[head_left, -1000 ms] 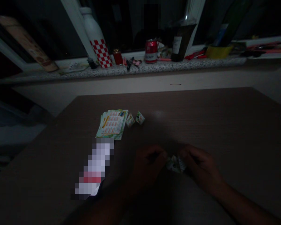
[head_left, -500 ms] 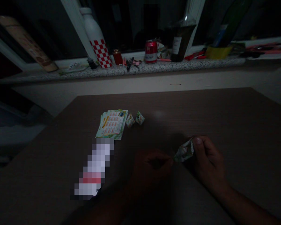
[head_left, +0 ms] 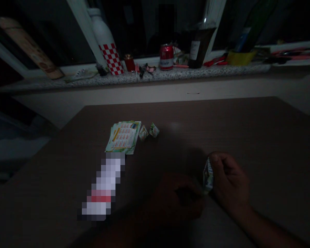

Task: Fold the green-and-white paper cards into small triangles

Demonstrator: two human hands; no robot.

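The scene is dim. My right hand (head_left: 228, 181) is closed round a small folded piece of printed paper (head_left: 208, 176), held upright just above the brown table (head_left: 248, 131). My left hand (head_left: 181, 199) sits right beside it, fingers curled in a pinch at the paper's lower edge. Farther back on the table lies a stack of green printed paper sheets (head_left: 123, 137), with two small folded paper pieces (head_left: 148, 131) next to its right side.
A blurred-out oblong object (head_left: 103, 187) lies on the table left of my hands. Behind the table, a stone windowsill (head_left: 144, 76) carries a red-and-white checked bottle (head_left: 105, 41), a red can (head_left: 166, 57), a dark bottle (head_left: 200, 44) and small clutter.
The folded paper was low between both hands, then my right hand lifted it and turned it upright. My left hand slid nearer to me and to the right, following the paper's lower edge.
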